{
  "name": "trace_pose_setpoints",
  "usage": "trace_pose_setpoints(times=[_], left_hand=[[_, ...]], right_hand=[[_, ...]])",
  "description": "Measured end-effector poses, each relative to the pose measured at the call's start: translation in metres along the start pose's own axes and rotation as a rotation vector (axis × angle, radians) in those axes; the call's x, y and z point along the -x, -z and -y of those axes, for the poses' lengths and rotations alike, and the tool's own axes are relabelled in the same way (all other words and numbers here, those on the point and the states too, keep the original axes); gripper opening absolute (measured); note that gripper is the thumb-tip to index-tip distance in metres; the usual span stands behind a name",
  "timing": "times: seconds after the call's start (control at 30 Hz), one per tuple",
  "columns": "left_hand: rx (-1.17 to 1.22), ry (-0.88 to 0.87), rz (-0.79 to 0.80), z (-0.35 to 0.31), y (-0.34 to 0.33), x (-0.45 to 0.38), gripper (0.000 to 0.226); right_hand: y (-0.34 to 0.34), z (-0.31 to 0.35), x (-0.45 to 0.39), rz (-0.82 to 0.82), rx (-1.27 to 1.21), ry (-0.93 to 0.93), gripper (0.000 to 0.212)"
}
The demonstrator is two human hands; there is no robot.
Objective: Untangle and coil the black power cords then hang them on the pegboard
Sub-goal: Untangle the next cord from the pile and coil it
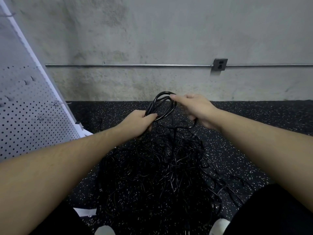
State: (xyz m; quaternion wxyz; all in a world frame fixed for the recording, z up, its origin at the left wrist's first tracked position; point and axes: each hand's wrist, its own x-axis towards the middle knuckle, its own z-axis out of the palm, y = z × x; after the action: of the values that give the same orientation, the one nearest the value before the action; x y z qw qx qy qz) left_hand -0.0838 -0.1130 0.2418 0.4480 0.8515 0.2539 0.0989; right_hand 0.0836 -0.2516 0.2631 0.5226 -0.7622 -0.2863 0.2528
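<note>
Black cord coil [160, 106], held upright between the hands with loops rising away from the person: left hand [140, 122] gripped its base, right hand [194, 107] pinched its top, above tangled cords [169, 167] on the floor [254, 116].

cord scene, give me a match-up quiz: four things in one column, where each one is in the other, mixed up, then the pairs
Things
1. coil
2. tangled cords
3. pegboard
4. outlet box

Places
A. mounted on the concrete wall, on the metal pipe
B. standing at the left, with hooks
C. gripped by the left hand, pinched at the top by the right hand
D. heaped on the speckled floor

Pairs: 1-C, 2-D, 3-B, 4-A
</note>
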Motion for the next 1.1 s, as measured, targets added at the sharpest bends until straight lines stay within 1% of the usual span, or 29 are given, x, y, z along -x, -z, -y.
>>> trace_pose_setpoints(times=[0.03, 0.1, 0.17, 0.23, 0.4, 0.47, 0.53, 0.6, 0.67, 0.73, 0.8, 0.87, 0.97, 1.03, 1.1], left_hand=[[0.008, -0.013, -0.005, -0.002, -0.001, 0.001, 0.044], [0.019, -0.048, -0.056, -0.004, -0.003, 0.001, 0.043], [0.043, -0.083, -0.112, -0.006, -0.006, 0.001, 0.042], [0.082, -0.099, -0.134, -0.007, -0.007, 0.001, 0.042], [0.219, -0.065, -0.017, -0.010, -0.006, 0.004, 0.037], [0.272, -0.074, 0.002, -0.011, -0.010, 0.003, 0.029], [0.262, -0.111, -0.016, -0.013, -0.014, 0.001, 0.022], [0.295, -0.146, 0.015, -0.019, -0.017, 0.002, 0.019], [0.376, -0.123, 0.088, -0.023, -0.019, 0.006, 0.021], [0.370, -0.090, 0.134, -0.026, -0.020, 0.010, 0.027], [0.358, -0.080, 0.144, -0.028, -0.019, 0.013, 0.030], [0.371, -0.078, 0.139, -0.034, -0.019, 0.015, 0.027], [0.388, -0.044, 0.161, -0.041, -0.019, 0.017, 0.029], [0.445, -0.018, 0.226, -0.042, -0.016, 0.017, 0.030], [0.521, -0.018, 0.327, -0.041, -0.009, 0.016, 0.024]], right_hand=[[-0.001, 0.000, -0.002, -0.012, -0.070, 0.002, 0.040], [-0.002, 0.001, -0.005, -0.038, -0.102, -0.001, 0.045], [-0.004, 0.001, -0.003, 0.006, -0.054, -0.036, 0.055], [-0.009, 0.002, 0.001, 0.053, -0.075, -0.096, 0.058], [-0.020, 0.007, 0.001, 0.074, -0.433, -0.137, 0.031], [-0.027, 0.012, 0.003, 0.085, -0.558, -0.124, 0.030], [-0.034, 0.018, 0.005, 0.055, -0.629, -0.101, 0.034], [-0.037, 0.022, 0.007, 0.011, -0.613, -0.091, 0.035], [-0.037, 0.022, 0.006, -0.013, -0.569, -0.087, 0.033], [-0.037, 0.020, 0.006, -0.006, -0.566, -0.094, 0.027], [-0.039, 0.021, 0.006, 0.012, -0.611, -0.085, 0.025], [-0.040, 0.022, 0.004, 0.023, -0.649, -0.062, 0.029], [-0.042, 0.021, 0.003, 0.030, -0.653, -0.055, 0.038], [-0.040, 0.021, 0.004, 0.036, -0.646, -0.069, 0.039], [-0.039, 0.020, 0.005, 0.058, -0.616, -0.072, 0.038]])
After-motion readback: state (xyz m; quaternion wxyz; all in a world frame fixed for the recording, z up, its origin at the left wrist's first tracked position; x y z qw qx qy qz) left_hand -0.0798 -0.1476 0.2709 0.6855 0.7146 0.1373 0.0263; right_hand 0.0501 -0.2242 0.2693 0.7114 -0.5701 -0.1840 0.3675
